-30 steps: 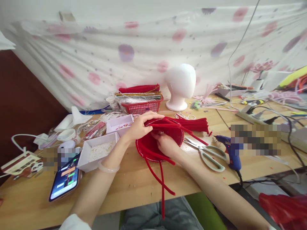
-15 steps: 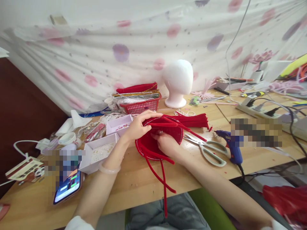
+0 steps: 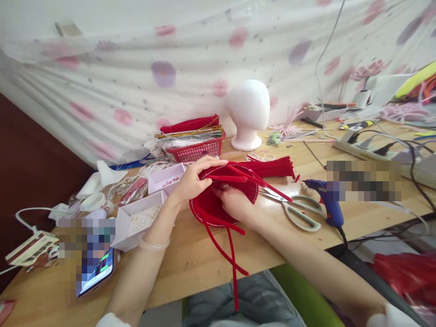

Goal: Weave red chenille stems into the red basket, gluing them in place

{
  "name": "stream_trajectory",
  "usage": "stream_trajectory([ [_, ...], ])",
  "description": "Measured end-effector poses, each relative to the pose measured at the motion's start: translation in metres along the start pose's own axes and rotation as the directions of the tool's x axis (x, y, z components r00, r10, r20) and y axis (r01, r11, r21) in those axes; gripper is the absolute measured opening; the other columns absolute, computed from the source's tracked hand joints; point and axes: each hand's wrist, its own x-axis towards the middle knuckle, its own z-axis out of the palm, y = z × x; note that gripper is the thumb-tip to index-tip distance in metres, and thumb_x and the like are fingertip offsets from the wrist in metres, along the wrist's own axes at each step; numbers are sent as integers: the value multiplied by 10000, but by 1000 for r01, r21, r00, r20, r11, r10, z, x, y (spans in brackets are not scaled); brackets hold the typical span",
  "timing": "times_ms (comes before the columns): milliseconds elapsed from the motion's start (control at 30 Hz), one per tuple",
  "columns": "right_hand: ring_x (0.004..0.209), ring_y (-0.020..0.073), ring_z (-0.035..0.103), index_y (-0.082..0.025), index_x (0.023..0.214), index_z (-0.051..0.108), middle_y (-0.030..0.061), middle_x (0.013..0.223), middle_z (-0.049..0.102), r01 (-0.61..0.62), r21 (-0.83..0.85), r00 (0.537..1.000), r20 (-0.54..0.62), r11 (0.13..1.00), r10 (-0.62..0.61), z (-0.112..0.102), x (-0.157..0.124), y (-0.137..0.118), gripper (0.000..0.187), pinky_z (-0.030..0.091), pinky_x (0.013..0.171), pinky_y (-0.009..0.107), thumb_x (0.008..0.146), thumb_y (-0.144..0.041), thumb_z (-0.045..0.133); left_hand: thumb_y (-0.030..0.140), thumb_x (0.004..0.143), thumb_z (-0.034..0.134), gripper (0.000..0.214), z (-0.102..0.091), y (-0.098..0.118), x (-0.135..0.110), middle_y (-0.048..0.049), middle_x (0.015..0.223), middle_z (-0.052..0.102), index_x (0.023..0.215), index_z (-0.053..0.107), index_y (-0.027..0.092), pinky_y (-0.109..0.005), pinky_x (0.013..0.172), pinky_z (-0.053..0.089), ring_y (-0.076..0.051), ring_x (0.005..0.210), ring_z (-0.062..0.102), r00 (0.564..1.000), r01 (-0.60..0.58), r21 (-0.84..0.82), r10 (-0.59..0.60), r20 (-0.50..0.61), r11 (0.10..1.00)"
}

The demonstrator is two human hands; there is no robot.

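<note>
A red, bowl-shaped fuzzy cap (image 3: 200, 210) is tilted with its hollow side toward me, above the near part of the table. Thin silvery edging shows on its rim, and several red chenille stems (image 3: 234, 272) stick out or dangle from it. At the upper left rim, my left hand (image 3: 195, 179) is closed on the cap, thumb inside and fingers over the outside. My right hand (image 3: 235, 204) reaches into the hollow with curled fingers; a ring shows, but the fingertips and anything between them are hidden. Behind the cap lies a bundle of red chenille stems (image 3: 277, 168).
Scissors (image 3: 301, 215) and a blue glue gun (image 3: 329, 204) lie to the right, near a power strip (image 3: 361, 154). A white foam head (image 3: 248, 111) and red basket (image 3: 200, 150) stand behind. Bead boxes (image 3: 122, 218) and a phone (image 3: 98, 274) are left.
The camera view has shifted slightly, so everything sits a little differently in frame. Both hands keep nearly the same position on and in the cap.
</note>
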Motion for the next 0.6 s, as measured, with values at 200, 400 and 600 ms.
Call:
stream_trajectory([
  [200,1042,266,671,-186,1413,527,177,1251,648,-12,-6,1000,11,1000,12,0,-1,0,557,512,854,338,885,-61,403,-42,660,452,633,0,2,0,-71,1221,666,1199,675,203,-393,1078,423,-195,1179,590,1000,12,3,-12,8,1000],
  [400,1025,266,678,-197,1434,501,184,1257,642,-33,-8,999,18,999,33,-1,0,-1,572,519,830,337,890,-64,390,-26,668,460,612,-1,3,0,-80,1224,662,1194,677,200,-411,1079,423,-204,1177,591,1000,22,16,-22,10,1000],
  [600,1033,274,678,-203,1435,504,186,1258,643,-43,-11,999,28,999,43,-2,-1,-1,572,515,835,337,891,-61,403,-17,678,467,595,-1,3,1,-84,1224,665,1191,681,195,-422,1077,428,-207,1170,594,1000,14,26,-14,6,1000],
])
